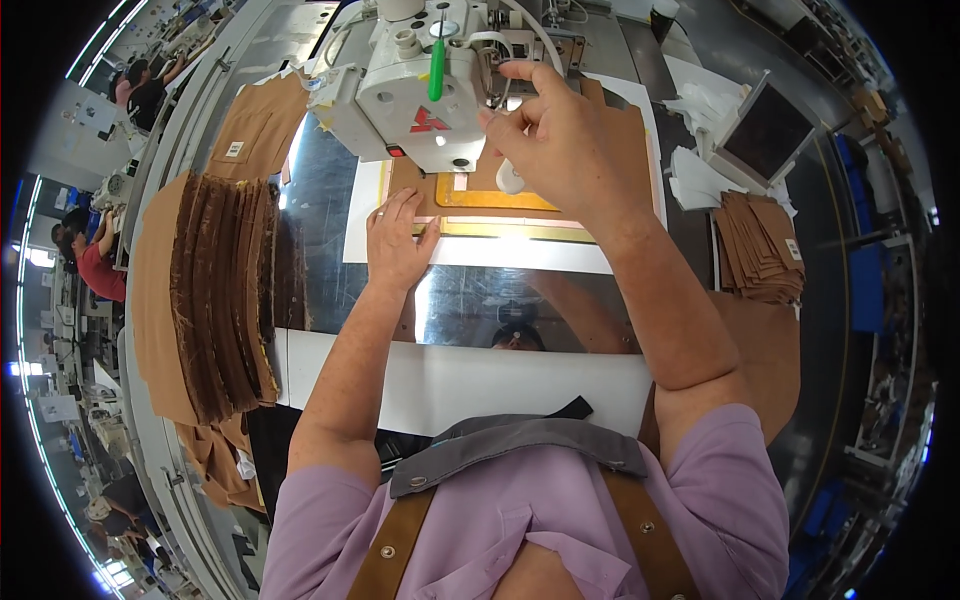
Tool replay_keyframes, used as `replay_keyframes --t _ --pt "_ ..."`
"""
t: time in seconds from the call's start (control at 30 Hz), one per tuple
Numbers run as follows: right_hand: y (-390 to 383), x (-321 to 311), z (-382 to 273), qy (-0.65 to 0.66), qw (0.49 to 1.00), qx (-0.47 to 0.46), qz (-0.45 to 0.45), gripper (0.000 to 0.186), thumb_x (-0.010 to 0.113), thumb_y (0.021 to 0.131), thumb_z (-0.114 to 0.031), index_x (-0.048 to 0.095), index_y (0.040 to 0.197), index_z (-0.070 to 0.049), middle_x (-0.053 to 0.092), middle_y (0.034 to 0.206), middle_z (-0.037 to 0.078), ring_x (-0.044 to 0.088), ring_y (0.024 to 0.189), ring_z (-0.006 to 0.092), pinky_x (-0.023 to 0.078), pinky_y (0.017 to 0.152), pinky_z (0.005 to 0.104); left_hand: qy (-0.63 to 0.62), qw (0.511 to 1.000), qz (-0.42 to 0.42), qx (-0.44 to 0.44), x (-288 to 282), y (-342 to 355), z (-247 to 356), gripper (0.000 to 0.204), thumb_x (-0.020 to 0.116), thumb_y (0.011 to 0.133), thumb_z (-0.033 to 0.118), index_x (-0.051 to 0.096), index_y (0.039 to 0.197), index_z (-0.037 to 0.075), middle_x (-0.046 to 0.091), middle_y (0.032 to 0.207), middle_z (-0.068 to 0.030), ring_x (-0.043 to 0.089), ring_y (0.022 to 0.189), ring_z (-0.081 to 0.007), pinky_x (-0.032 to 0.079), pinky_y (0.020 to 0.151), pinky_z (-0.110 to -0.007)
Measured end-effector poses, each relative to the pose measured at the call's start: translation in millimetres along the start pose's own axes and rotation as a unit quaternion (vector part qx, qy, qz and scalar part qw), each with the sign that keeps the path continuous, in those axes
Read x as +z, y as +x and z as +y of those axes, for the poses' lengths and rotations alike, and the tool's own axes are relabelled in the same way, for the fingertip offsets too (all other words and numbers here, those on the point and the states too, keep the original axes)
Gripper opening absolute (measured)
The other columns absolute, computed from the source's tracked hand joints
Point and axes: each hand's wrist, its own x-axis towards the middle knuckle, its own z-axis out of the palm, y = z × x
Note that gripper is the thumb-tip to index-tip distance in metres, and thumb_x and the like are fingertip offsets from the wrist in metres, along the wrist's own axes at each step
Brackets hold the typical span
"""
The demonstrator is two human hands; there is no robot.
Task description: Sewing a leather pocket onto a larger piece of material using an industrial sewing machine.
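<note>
Carrying everything, the shiny metal bench (pixel 480 305) is spreading beneath the white sewing machine (pixel 375 100). A tall stack of brown pieces (pixel 215 300) is standing at the left. Under the machine head, a flat yellow-edged template (pixel 510 233) is lying with a brown panel (pixel 625 150) on it. The right hand (pixel 570 145) is reaching up beside the machine head, its forearm slanting inward from a bent elbow, thumb and forefinger curling close together; whether they are gripping anything, I cannot tell. The left hand (pixel 397 245) is resting open, palm down, fingers pointing forward over the template's near-left edge. A green-handled tool (pixel 437 70) is standing upright against the machine's front.
</note>
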Motion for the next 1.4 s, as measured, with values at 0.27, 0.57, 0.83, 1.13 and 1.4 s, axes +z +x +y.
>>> replay_keyframes --t 0.27,0.57,0.83,1.13,1.4 --pt "-74 -66 120 -0.238 0.961 0.077 0.118 0.021 0.071 0.096 -0.027 0.065 0.097 -0.007 0.073 0.081 0.008 0.073 0.072 0.0253 0.056 0.064 0.0365 0.009 1.0 -0.01 -0.007 0 -1 -5 0.047 0.069 0.091 0.031 0.065 0.128 0.003 0.063 0.137 -0.013 0.056 0.132 -0.0297 0.037 0.112 -0.048" --pt "-136 -82 208 -0.43 0.889 0.111 0.113 0.039 0.071 0.095 -0.035 0.071 0.122 -0.006 0.066 0.113 0.013 0.065 0.107 0.0318 0.053 0.089 0.0458 0.095 0.995 -0.016 -0.016 6 4 -10 0.06 0.055 0.101 0.045 0.057 0.143 0.002 0.052 0.153 -0.0145 0.037 0.15 -0.0278 0.02 0.123 -0.051" --pt "-129 -79 209 -0.426 0.892 0.108 0.107 0.034 0.076 0.089 -0.037 0.078 0.114 -0.013 0.064 0.108 0.004 0.063 0.104 0.0239 0.051 0.087 0.0449 0.096 0.995 -0.03 -0.02 7 2 -15 0.054 0.056 0.101 0.04 0.063 0.138 0.003 0.053 0.153 -0.0133 0.037 0.15 -0.0295 0.021 0.123 -0.052" --pt "-123 -74 213 -0.361 0.919 0.124 0.098 0.02 0.074 0.092 -0.028 0.072 0.094 -0.009 0.068 0.097 0.004 0.066 0.099 0.0258 0.048 0.088 0.0445 0.025 0.999 -0.03 -0.023 3 0 -13 0.032 0.063 0.099 0.034 0.077 0.123 0.017 0.064 0.141 -0.0078 0.042 0.146 -0.0258 0.021 0.122 -0.05" --pt "-134 -89 194 -0.324 0.938 0.113 0.041 0.012 0.063 0.1 -0.016 0.056 0.096 -0.007 0.068 0.075 0.016 0.068 0.071 0.039 0.051 0.064 0.048 -0.028 0.999 -0.006 -0.044 -30 3 -5 0.019 0.073 0.092 0.029 0.076 0.084 0.012 0.075 0.096 0.0017 0.065 0.106 -0.0199 0.029 0.106 -0.047"
